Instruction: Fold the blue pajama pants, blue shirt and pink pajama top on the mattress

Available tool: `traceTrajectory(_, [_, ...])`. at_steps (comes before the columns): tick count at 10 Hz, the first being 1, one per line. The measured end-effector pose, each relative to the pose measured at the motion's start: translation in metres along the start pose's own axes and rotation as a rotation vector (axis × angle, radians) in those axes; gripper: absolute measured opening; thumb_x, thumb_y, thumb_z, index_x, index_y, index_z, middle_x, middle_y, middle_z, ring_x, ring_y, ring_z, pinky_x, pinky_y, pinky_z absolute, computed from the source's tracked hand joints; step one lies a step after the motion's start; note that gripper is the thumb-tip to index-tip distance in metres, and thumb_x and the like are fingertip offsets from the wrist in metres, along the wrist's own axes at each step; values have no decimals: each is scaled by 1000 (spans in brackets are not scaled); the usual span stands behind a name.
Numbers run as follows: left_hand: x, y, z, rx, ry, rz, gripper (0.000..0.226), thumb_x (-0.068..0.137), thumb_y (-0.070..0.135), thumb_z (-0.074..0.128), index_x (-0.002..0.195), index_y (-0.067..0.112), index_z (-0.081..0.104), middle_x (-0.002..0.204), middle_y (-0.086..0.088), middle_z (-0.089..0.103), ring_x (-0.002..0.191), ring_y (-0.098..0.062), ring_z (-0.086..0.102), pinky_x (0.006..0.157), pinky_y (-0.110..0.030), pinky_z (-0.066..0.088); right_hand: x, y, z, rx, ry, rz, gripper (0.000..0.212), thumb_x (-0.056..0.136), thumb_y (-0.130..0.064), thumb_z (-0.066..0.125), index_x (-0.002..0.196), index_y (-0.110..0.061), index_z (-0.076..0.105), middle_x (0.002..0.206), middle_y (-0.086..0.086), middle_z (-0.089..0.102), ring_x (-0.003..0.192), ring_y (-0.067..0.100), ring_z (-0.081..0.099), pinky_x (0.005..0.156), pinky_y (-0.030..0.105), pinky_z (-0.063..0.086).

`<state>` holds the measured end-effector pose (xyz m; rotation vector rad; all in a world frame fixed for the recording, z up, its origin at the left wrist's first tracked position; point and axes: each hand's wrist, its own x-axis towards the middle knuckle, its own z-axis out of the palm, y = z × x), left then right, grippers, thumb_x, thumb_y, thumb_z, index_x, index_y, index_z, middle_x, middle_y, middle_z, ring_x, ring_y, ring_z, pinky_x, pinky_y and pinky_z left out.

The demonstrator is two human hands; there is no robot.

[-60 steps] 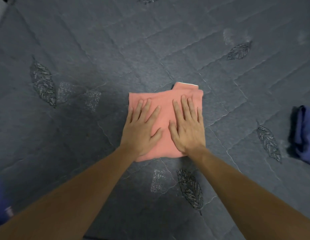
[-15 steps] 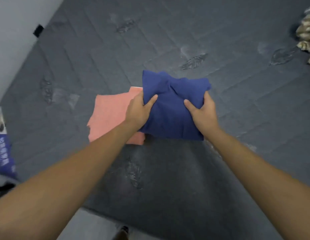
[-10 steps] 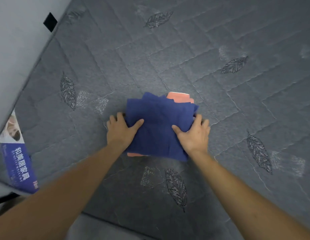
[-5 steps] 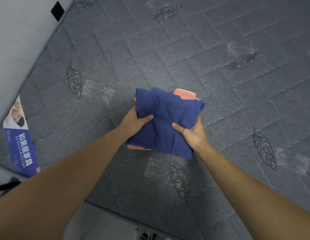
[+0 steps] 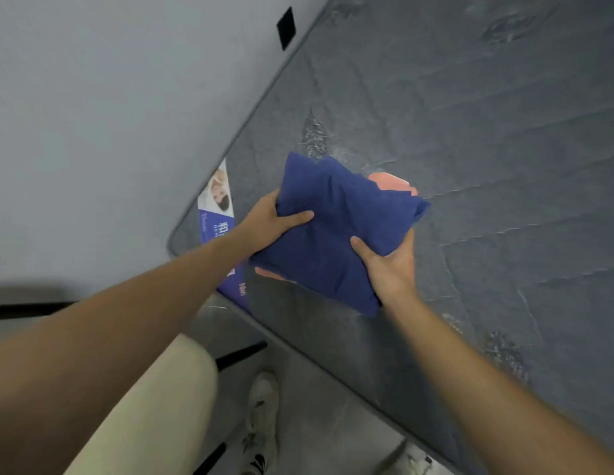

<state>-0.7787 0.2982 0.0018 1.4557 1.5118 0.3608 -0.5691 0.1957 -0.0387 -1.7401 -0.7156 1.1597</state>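
A folded stack of clothes is lifted off the grey mattress (image 5: 487, 132) near its left corner. The dark blue folded garment (image 5: 333, 228) lies on top, and the folded pink pajama top (image 5: 394, 185) peeks out beneath it at the far and near edges. My left hand (image 5: 271, 221) grips the stack's left side with the thumb on top. My right hand (image 5: 387, 265) grips the right side, thumb on top and fingers under. Whether one or two blue garments make up the blue layer cannot be told.
The mattress edge runs diagonally, with a blue and white label (image 5: 219, 217) at its corner. A grey wall (image 5: 110, 114) fills the left. Below are grey floor, my beige trouser leg (image 5: 154, 406) and a white shoe (image 5: 262, 416).
The blue garment was set on the pink top, then both hands took hold of the stack and raised it. The view has swung left toward the mattress corner and the floor.
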Motion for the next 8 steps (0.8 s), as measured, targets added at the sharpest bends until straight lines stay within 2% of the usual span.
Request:
traceTrajectory(1, [-2, -41, -66, 28, 29, -16, 41, 84, 35, 82, 118, 21, 64, 107, 16, 70, 97, 1, 67, 82, -15, 54, -18, -5, 77, -4, 0, 15, 72, 66, -46, 84, 125, -38, 44, 125, -12, 64, 117, 15, 63, 104, 44, 50])
traceTrajectory(2, [-3, -84, -124, 54, 24, -18, 47, 85, 36, 81, 126, 19, 63, 118, 10, 69, 104, -5, 65, 90, -21, 53, -36, -7, 148, -32, -4, 45, 66, 69, -44, 84, 121, -35, 44, 119, -11, 65, 113, 20, 64, 100, 47, 51])
traceTrajectory(3, [-2, -121, -164, 80, 30, -25, 50, 87, 38, 78, 131, 20, 61, 123, 6, 68, 110, -13, 64, 97, -33, 50, -48, -5, 204, -78, 15, 70, 69, 73, -43, 84, 128, -30, 44, 126, -5, 64, 117, 25, 62, 100, 44, 50])
traceTrajectory(4, [2, -152, -186, 71, 55, -17, 61, 85, 43, 80, 137, 23, 56, 130, 8, 65, 115, -10, 61, 97, -26, 49, -56, 1, 244, -155, 58, 87, 70, 74, -47, 83, 127, -26, 43, 127, 0, 63, 118, 29, 60, 94, 39, 48])
traceTrajectory(5, [4, -174, -190, 159, 78, 13, 69, 86, 48, 76, 144, 23, 50, 137, 11, 58, 115, -2, 52, 87, -6, 36, -61, 14, 261, -213, 89, 113, 71, 76, -49, 81, 129, -23, 42, 130, 2, 61, 120, 31, 58, 93, 37, 45])
traceTrajectory(6, [5, -186, -186, 193, 60, -18, 67, 86, 53, 73, 141, 21, 50, 137, 5, 60, 116, -5, 52, 91, -19, 35, -61, 20, 261, -219, 80, 137, 76, 77, -48, 82, 136, -22, 40, 137, 4, 56, 127, 29, 54, 96, 32, 40])
traceTrajectory(7, [9, -193, -184, 211, 98, -55, 76, 75, 73, 70, 132, 24, 56, 128, 6, 66, 116, -17, 63, 94, -32, 48, -57, 23, 261, -240, 53, 157, 84, 77, -49, 82, 142, -21, 37, 141, 6, 51, 132, 30, 51, 104, 35, 40])
traceTrajectory(8, [-5, -188, -189, 353, 232, -92, 94, 67, 87, 62, 137, 27, 50, 132, -1, 59, 118, -26, 59, 100, -49, 50, -64, 14, 253, -267, 45, 165, 97, 70, -56, 84, 146, -22, 34, 141, 7, 46, 132, 31, 49, 113, 47, 40])
